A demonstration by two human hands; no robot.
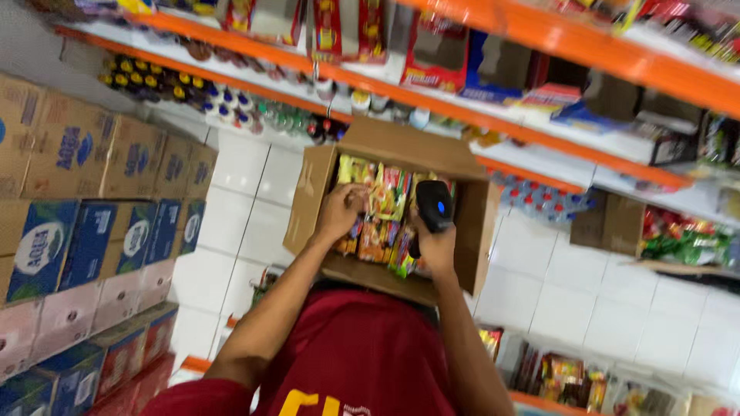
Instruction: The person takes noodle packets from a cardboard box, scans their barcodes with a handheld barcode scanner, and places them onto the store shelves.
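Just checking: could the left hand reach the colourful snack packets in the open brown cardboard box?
Likely yes: left hand rests on the colourful snack packets; the brown cardboard box is open.

Left hand fingers buried among packets; their tips are hidden. Right hand covers the scanner grip. Box floor beneath both hands is unseen. Bottles far above the fingers are motion-blurred.
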